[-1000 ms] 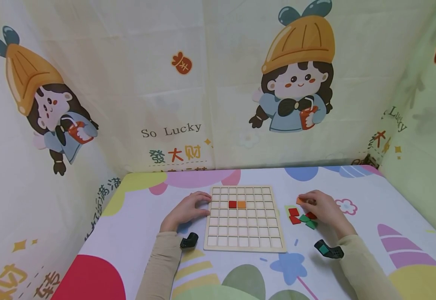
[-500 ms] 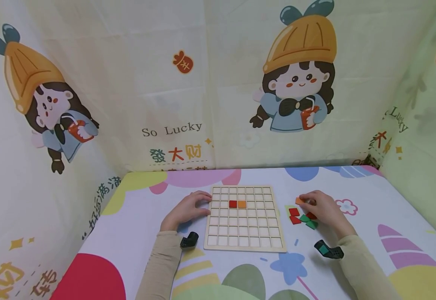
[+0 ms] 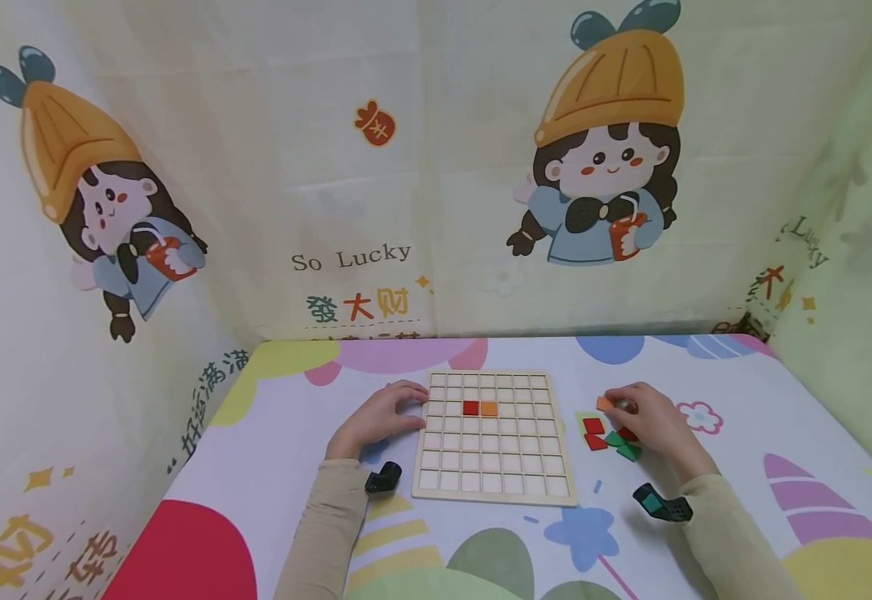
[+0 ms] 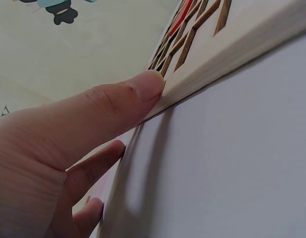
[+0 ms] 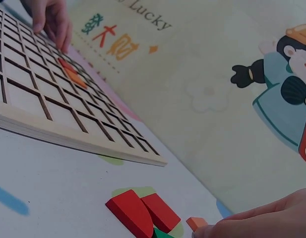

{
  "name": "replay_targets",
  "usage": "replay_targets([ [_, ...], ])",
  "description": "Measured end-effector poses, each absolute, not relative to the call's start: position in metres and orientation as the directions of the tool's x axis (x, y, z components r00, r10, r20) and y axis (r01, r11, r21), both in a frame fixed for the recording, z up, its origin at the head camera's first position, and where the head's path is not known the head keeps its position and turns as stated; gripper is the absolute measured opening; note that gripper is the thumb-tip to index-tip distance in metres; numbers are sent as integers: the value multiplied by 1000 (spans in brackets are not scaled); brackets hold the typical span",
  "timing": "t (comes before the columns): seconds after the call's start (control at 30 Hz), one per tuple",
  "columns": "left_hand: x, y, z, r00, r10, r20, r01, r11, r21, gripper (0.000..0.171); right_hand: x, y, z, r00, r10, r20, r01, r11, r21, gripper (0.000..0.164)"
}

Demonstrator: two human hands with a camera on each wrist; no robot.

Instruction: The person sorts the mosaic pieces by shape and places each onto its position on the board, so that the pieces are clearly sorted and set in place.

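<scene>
A pale wooden grid board [image 3: 494, 500] lies on the table. One red tile [image 3: 470, 407] and one orange tile [image 3: 489, 408] sit side by side in its cells. My left hand [image 3: 382, 418] touches the board's left edge; in the left wrist view its thumb [image 4: 145, 85] presses the rim while other fingers stay lower. To the right of the board, my right hand [image 3: 654, 421] pinches a small orange piece [image 3: 603, 403] between thumb and fingers. Near that hand lie red pieces [image 3: 593, 426] and green pieces [image 3: 629, 452], one red piece partly hidden by the hand.
A patterned cloth [image 3: 308, 500] covers the table. Printed curtains [image 3: 466, 183] stand behind it and at both sides. A small black device [image 3: 383, 477] is at the left wrist, and another black device [image 3: 661, 503] at the right.
The whole head view has shifted slightly, so the scene appears a little further right. Both hands keep their places against the board and the pieces.
</scene>
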State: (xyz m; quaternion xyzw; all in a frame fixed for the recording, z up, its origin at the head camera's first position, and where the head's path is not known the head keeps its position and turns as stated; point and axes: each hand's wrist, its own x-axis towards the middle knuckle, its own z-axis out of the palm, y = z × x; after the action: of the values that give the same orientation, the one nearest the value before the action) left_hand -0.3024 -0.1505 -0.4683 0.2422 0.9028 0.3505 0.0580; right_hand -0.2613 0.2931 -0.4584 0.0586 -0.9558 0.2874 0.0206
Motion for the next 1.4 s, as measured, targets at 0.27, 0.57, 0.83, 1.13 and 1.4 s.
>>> replay_targets([
  [0.27,-303,-150,-470,-868,489,82,411,616,672,40,-262,295,-461,-992,-95,80,-123,824,-553,38],
  [0.57,-303,-151,-471,-866,494,82,414,614,672,40,-261,292,-460,-995,-82,58,-100,818,-567,36],
  [0.83,-304,-151,-472,-862,499,88,426,619,660,40,-259,286,-449,-998,-30,54,-58,764,-643,45],
  [1.13,-304,-151,-471,-861,501,88,428,620,658,40,-256,270,-437,-981,-98,167,-185,728,-660,36],
  [1.4,-305,-151,-471,-861,500,92,428,615,662,39,-251,249,-429,-955,-171,241,-289,708,-645,30],
])
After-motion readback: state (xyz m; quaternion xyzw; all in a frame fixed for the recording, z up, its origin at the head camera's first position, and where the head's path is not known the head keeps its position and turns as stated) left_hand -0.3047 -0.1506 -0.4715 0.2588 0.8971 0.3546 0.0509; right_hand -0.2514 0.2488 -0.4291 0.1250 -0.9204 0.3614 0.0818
